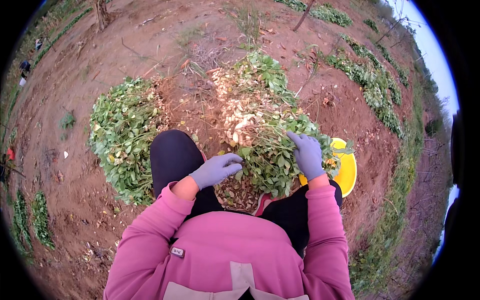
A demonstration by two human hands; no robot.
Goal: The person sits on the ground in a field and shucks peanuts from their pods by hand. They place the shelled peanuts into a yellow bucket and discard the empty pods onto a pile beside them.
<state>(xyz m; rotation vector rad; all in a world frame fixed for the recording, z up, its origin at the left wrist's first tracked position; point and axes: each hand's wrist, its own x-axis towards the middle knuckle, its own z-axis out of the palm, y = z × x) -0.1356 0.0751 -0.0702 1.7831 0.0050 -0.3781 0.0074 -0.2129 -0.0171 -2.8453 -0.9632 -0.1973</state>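
Both my hands wear grey-lavender gloves. My left hand (217, 169) hovers by my left knee, thumb and fingers apart with nothing visible between them, near the leaves at the pile's left edge. Over the leafy side of the uprooted peanut plants (277, 165) is my right hand (309, 155), its index finger stretched onto the stems. What lies under its palm is hidden. Pale peanut pods (238, 120) cluster along the left side of this pile, roots and pods facing left, green leaves to the right.
A second heap of peanut plants (123, 138) lies left of my left knee. The yellow basin (348, 172), partly covered by leaves, sits beside my right knee. Further rows of plants (371, 82) lie at the upper right. Slim trunks (101, 15) rise from reddish soil (75, 150).
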